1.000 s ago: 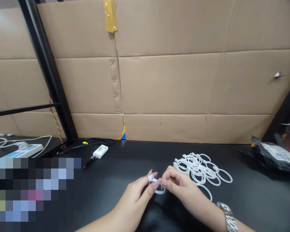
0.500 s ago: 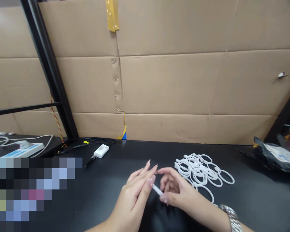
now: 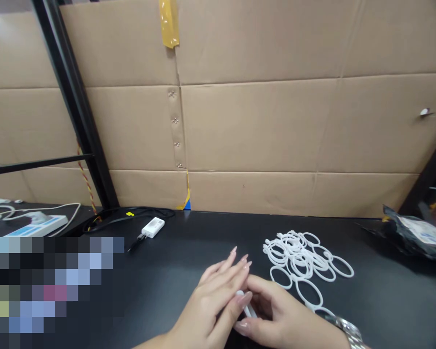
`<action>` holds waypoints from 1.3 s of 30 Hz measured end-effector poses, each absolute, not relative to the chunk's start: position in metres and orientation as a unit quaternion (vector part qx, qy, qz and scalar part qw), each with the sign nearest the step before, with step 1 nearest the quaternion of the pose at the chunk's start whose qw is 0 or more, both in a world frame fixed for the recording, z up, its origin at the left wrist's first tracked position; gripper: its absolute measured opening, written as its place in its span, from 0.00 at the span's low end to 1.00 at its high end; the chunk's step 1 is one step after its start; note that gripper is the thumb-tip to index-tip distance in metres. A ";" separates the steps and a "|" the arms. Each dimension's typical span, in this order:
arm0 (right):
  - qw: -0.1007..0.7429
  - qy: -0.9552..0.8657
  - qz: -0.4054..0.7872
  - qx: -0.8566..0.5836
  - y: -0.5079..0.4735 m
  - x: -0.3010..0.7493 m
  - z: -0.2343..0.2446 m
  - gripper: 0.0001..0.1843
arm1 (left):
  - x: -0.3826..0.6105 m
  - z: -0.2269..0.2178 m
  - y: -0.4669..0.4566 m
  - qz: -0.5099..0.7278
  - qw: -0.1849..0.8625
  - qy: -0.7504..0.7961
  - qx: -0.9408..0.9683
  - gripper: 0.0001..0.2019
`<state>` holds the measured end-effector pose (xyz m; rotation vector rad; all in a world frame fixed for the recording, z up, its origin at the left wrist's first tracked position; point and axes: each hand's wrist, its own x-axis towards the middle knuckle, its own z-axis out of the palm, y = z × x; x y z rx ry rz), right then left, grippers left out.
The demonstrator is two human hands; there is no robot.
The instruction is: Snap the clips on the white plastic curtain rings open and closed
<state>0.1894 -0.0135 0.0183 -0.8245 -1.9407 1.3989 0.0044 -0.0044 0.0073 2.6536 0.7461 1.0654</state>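
Note:
My left hand [image 3: 218,303] is in front of me, its long fingers stretched out together and its thumb pressed on a slim white piece [image 3: 250,310]. My right hand [image 3: 276,310] curls round the same piece from the right, thumb below, with a metal-band watch on the wrist. Only a short stretch of the piece shows between the thumbs, and its ends are hidden, so I cannot tell its exact kind. Just beyond my right hand lies a tangled pile of white looped cords [image 3: 301,256], some rings trailing towards my wrist.
A white adapter [image 3: 153,227] with a black plug sits on the black table [image 3: 203,232], left of centre. Further left are a power strip [image 3: 45,225] and a black frame post [image 3: 76,106]. A dark plastic bag [image 3: 417,235] lies at right. Cardboard [image 3: 254,126] walls the back.
Both hands have moved slightly right and nearer to me and have come closer together. The right fingers have closed in around the white piece, and more white loops show behind.

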 end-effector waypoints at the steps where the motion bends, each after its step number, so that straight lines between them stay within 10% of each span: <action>1: 0.300 -0.735 0.522 -0.313 -0.013 0.189 0.018 0.16 | 0.004 0.007 -0.005 0.359 0.098 0.254 0.893 0.23; 21: 0.236 -0.836 0.300 -0.394 -0.021 0.183 0.025 0.10 | 0.003 0.007 -0.004 0.311 0.051 0.296 0.902 0.31; 39: 0.273 -0.831 0.347 -0.339 -0.022 0.192 0.006 0.08 | -0.001 0.004 0.002 0.340 0.065 0.213 0.914 0.24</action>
